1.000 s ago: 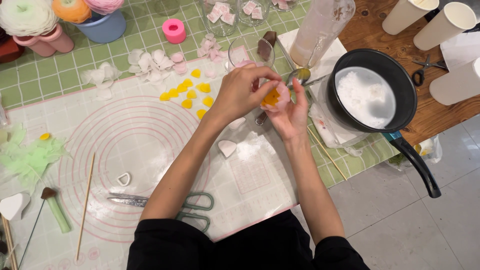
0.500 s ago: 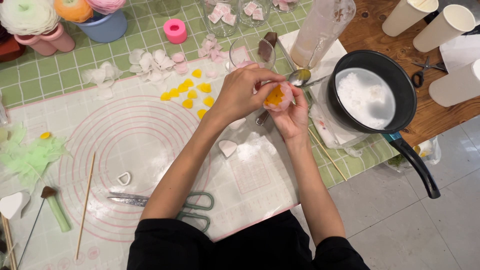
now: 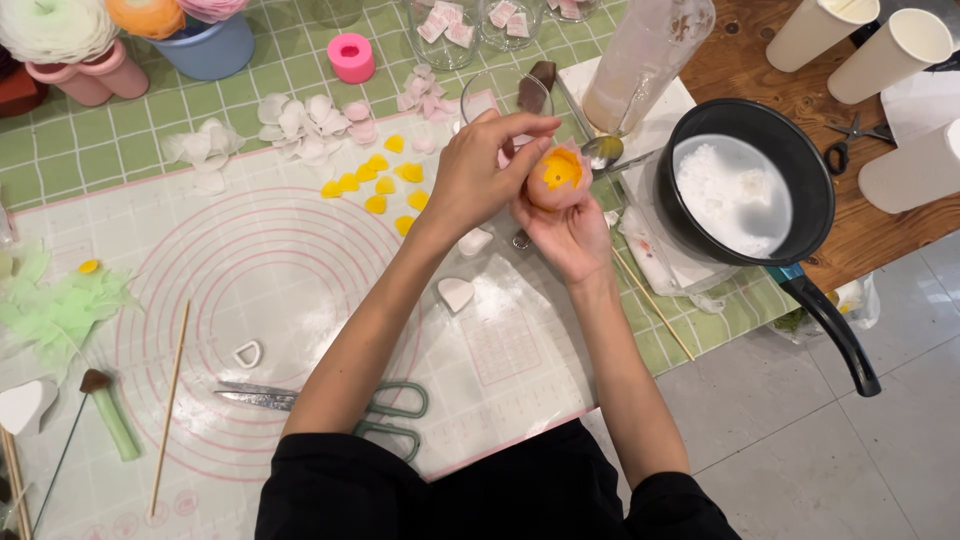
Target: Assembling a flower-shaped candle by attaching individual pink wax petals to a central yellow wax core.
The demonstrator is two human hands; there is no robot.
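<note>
the pink flower with a yellow centre sits cupped in the right hand, held above the worktop beside the black pan. the left hand pinches its upper edge with fingertips, closed on a petal.

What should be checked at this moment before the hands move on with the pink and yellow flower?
1. Right hand cups the flower from below: ok.
2. Left hand fingertips pinch its pink edge: ok.
3. Flower held above the mat, apart from the black pan: ok.
4. Loose yellow petals lie within reach: ok.
5. Scissors lie closed, away from both hands: ok.
6. Petals firmly stuck: cannot tell.
</note>
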